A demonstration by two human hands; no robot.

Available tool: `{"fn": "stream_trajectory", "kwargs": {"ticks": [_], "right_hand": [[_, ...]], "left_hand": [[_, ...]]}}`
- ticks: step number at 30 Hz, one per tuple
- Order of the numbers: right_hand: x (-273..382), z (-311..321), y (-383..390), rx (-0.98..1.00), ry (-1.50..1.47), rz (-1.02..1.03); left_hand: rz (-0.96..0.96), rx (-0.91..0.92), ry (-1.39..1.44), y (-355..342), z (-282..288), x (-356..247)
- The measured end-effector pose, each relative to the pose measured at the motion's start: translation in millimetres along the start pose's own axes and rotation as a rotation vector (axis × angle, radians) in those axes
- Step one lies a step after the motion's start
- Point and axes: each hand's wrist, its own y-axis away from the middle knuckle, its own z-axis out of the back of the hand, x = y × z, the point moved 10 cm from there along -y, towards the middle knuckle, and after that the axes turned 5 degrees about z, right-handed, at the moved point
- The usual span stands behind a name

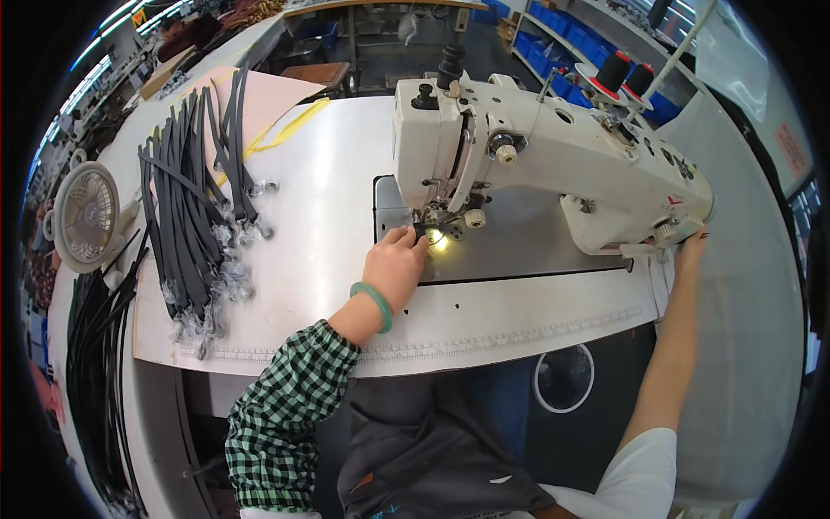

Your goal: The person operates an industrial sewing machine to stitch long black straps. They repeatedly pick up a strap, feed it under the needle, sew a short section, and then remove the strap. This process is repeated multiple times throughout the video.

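Note:
A white industrial sewing machine (553, 143) stands on the pale table. My left hand (396, 264), with a green bangle (378, 304) at its wrist, is beside the needle area. Its fingers are pinched on a small dark piece (421, 230) next to the presser foot, and a lamp lights the spot. Out at the machine's right end, my right hand (689, 251) reaches up against the handwheel (711, 203). Most of its fingers are hidden, so their grip cannot be made out.
Dark straps with clear plastic ends (186, 208) lie in a pile at the left. More black straps (99, 355) hang beyond the table's left edge, below a small fan (86, 216). Red-topped thread cones (614, 71) stand behind the machine. A printed ruler (519, 333) runs along the front edge.

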Motion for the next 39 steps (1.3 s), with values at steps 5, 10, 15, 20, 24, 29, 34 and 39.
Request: {"fn": "stream_trajectory", "kwargs": {"ticks": [5,10,15,20,24,29,34,39], "right_hand": [[23,23,-13,-0.074,0.396,0.138],[103,-32,-42,0.11,0.99,0.468],[70,-23,-68,0.276,1.01,0.057],[27,30,-46,0.066,0.388,0.162],[44,2,-35,0.04,0.536,0.144],[94,-17,-62,0.142,0.918,0.283],[72,-35,-59,0.28,1.067,0.028],[54,-3,-44,0.197,0.609,0.066]], "left_hand": [[-0.013,0.001,0.002,-4,-1,-1],[0.008,0.019,-0.02,-3,2,1],[0.009,0.005,0.0,-3,2,2],[-0.015,0.011,0.036,-8,-4,-3],[0.016,0.037,-0.018,-2,0,5],[0.025,0.049,-0.021,-6,-2,1],[0.02,0.027,-0.014,-4,-2,6],[-0.001,0.016,0.027,-8,0,1]]}}
